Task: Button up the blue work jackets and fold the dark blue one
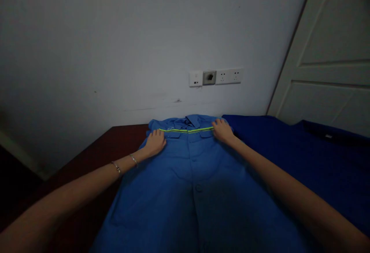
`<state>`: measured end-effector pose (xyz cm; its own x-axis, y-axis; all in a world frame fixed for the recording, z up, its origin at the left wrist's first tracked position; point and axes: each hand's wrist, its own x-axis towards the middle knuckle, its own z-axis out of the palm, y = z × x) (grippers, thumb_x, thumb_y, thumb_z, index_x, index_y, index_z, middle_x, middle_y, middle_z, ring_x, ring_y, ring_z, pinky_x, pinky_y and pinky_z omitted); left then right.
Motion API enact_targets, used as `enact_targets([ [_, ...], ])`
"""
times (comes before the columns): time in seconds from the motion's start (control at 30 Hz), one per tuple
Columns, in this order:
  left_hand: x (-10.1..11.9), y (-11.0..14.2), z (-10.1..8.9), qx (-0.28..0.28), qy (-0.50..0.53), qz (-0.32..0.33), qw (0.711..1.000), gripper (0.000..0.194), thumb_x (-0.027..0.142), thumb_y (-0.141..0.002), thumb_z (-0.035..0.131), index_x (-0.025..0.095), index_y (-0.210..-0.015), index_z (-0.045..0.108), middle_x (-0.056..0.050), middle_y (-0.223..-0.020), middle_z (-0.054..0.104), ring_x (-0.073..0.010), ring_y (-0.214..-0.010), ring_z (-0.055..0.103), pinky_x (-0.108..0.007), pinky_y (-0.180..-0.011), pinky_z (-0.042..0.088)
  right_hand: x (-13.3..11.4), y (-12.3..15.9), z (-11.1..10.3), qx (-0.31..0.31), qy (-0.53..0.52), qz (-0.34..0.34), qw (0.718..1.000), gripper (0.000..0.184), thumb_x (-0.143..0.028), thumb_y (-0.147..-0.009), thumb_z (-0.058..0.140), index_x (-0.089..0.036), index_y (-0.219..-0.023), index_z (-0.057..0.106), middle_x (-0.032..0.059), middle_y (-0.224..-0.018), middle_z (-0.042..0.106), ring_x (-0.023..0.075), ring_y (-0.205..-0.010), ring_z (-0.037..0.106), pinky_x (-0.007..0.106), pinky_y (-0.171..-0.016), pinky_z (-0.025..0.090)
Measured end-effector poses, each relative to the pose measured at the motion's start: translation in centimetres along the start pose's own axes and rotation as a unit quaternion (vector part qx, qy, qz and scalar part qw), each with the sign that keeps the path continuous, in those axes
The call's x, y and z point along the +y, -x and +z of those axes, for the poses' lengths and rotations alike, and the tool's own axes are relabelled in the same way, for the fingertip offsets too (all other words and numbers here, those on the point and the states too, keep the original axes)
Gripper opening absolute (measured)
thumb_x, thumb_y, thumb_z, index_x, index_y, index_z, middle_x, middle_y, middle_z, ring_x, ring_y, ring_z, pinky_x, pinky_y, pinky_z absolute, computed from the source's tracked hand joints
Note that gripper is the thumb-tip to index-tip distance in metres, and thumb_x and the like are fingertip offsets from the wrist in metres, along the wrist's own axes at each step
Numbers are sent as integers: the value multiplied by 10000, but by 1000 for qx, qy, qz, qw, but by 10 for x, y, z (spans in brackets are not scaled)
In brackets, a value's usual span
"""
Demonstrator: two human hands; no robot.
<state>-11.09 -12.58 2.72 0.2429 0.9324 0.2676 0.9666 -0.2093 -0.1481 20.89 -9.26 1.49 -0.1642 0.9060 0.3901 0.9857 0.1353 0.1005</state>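
Observation:
A blue button-front work shirt (179, 168) lies front side up, its collar toward the wall and its hem toward me. A yellow-green stripe runs across the chest above two pocket flaps. My left hand (156, 142) is at the left chest edge by the stripe, fingers bent and closed on the cloth. At the stripe's right end, my right hand (222, 130) has its fingers curled onto the fabric. The cloth near the collar is bunched. My fingertips are partly hidden.
The shirt rests on a dark red table (95, 156). A dark blue garment (289, 149) is spread to the right. Behind are a white wall (115, 52) with a row of sockets (228, 76) and a panelled door (332, 71).

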Motion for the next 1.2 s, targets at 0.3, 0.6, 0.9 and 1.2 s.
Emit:
enact_targets([
  [0.3, 97, 135, -39, -79, 220, 505, 831, 494, 356, -869, 367, 165, -1324, 335, -139, -1413, 279, -283, -1310, 214, -456, -1028, 279, -95, -1, 21, -125, -164, -246, 947, 688, -625, -840, 166, -203, -1369, 289, 90, -1446, 224, 284, -1318, 167, 481, -1034, 181],
  [0.6, 99, 154, -54, -139, 196, 526, 816, 550, 462, -854, 367, 327, -1370, 232, -87, -1460, 173, -350, -1312, 166, -615, -984, 217, -91, -23, 51, -171, -171, -180, 954, 702, -661, -817, 147, -257, -1383, 239, 44, -1456, 200, 258, -1327, 151, 501, -1043, 132],
  [0.9, 102, 159, -56, -158, 224, 522, 808, 492, 441, -870, 345, 366, -1349, 263, -42, -1465, 171, -338, -1321, 139, -620, -997, 181, -92, -25, 45, -116, -144, -194, 963, 586, -535, -877, 211, -211, -1354, 318, 78, -1419, 295, 241, -1289, 269, 446, -1024, 234],
  [1.2, 33, 93, -15, -72, 225, 241, 941, 484, 392, -907, 239, 175, -1334, 309, -96, -1431, 260, -204, -1319, 198, -396, -1087, 160, -35, 44, 5, -34, -150, -175, 972, 616, -467, -898, 210, -48, -1331, 338, 160, -1381, 338, 217, -1282, 297, 356, -1061, 237],
])
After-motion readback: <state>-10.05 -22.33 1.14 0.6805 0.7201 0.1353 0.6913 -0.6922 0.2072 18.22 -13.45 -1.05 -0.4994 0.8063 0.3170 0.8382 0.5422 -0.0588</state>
